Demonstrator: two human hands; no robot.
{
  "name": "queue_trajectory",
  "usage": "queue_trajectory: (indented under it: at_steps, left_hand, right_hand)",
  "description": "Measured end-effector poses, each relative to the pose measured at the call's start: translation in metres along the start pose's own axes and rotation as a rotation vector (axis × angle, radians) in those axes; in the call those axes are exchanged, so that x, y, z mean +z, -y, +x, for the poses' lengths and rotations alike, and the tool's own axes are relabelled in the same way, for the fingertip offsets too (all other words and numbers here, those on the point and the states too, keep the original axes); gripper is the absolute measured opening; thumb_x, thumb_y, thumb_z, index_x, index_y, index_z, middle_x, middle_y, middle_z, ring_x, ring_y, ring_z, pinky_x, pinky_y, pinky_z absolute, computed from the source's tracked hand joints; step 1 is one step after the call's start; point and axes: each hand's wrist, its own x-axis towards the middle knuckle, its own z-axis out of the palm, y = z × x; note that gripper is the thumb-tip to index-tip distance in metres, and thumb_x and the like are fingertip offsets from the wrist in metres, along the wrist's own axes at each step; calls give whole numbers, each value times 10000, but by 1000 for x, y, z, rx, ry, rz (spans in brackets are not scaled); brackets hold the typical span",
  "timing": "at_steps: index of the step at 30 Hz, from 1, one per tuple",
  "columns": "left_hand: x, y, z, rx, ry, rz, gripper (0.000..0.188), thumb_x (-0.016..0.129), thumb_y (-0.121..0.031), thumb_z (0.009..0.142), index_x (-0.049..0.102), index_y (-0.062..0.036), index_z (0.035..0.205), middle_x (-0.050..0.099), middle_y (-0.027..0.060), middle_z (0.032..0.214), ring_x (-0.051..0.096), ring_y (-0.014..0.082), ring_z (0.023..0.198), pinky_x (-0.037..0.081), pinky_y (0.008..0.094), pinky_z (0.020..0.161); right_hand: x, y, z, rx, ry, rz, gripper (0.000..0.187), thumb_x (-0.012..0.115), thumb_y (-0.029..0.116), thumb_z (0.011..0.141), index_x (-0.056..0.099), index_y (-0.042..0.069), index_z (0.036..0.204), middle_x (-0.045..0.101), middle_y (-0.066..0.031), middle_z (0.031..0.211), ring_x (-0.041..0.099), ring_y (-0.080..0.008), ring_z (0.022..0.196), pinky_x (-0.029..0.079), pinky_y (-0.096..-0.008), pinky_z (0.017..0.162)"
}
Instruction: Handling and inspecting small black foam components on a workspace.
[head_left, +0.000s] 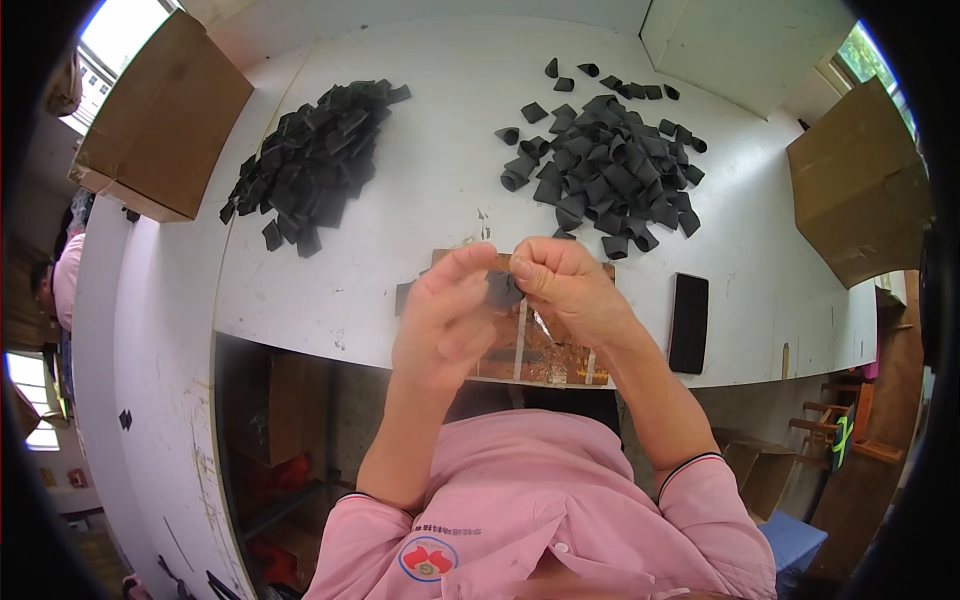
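Over a wooden board (505,350) at the table's near edge, my two hands are close together. My right hand (568,290) is closed in a pinch on a dark grey fabric-like piece (503,290). Below its fingers shows a thin shiny sliver (543,326), too small to name. My left hand (448,320) is beside the piece, index finger stretched across and the other fingers apart, slightly blurred; whether it touches the piece is unclear. Another flat dark grey piece (403,298) shows partly behind my left hand.
Flat dark pieces (315,165) lie heaped at the left of the white table (440,150); rolled, looped ones (610,165) are piled at the right. A black phone (689,323) lies right of the board. Cardboard boxes (165,120) (860,180) stand at both sides. Someone in pink (66,280) is far left.
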Motion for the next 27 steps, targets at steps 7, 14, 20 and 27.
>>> queue_trajectory:
  at_steps: [7, 14, 20, 27]
  left_hand:
    - [-10, 16, -5, 68, -148, 306, 299, 497, 17, 800, 458, 38, 1095, 567, 145, 898, 425, 46, 453, 339, 165, 396]
    - [12, 11, 6, 758, 23, 1588, 263, 561, 48, 736, 560, -16, 991, 569, 113, 955, 555, 184, 824, 439, 253, 734]
    - [14, 23, 3, 763, -252, 1130, 38, 542, -12, 809, 538, 5, 843, 558, 55, 848, 523, 128, 794, 429, 238, 713]
    - [16, 29, -1, 616, -406, 702, 127, 461, -102, 899, 496, -15, 813, 491, 44, 788, 433, 98, 720, 374, 223, 692]
  right_hand:
    - [0, -17, -7, 38, -60, 126, 228, 527, 246, 876, 520, 43, 773, 454, 63, 641, 363, -10, 569, 283, -174, 479]
    - [14, -10, -22, -562, -451, -866, 245, 648, 189, 746, 542, 9, 875, 521, -82, 771, 518, -185, 622, 406, -262, 514]
    - [30, -9, -16, -800, -500, -1125, 339, 714, 160, 621, 551, 17, 882, 524, -88, 784, 536, -220, 667, 455, -296, 530]
    - [26, -6, -11, -817, -484, -1188, 194, 650, -11, 621, 575, 1, 799, 520, -71, 698, 517, -208, 626, 423, -292, 490]
